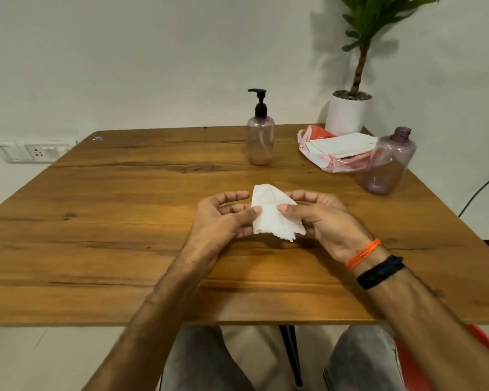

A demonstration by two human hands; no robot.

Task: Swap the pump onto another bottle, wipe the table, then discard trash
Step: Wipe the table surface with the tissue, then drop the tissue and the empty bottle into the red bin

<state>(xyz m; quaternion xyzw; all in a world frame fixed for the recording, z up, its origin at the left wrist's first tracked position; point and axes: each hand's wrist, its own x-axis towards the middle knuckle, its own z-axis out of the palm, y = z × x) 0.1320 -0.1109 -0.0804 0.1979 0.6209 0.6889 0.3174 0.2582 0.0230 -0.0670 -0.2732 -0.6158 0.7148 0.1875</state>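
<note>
A white paper tissue [268,214] is held above the middle of the wooden table [110,210]. My left hand [223,218] pinches its left edge with thumb and fingers. My right hand [322,218] pinches its right side with the thumb on top. A tinted bottle [260,139] with a black pump [259,104] screwed on stands at the back centre. A second, larger tinted bottle [388,162] stands capless at the right, its neck bare.
A red and white tissue pack [336,149] lies at the back right, partly behind the capless bottle. A white pot [346,114] with a green plant stands behind the table's far right corner. Wall sockets [34,152] sit at the left. A red chair edge shows at the lower right.
</note>
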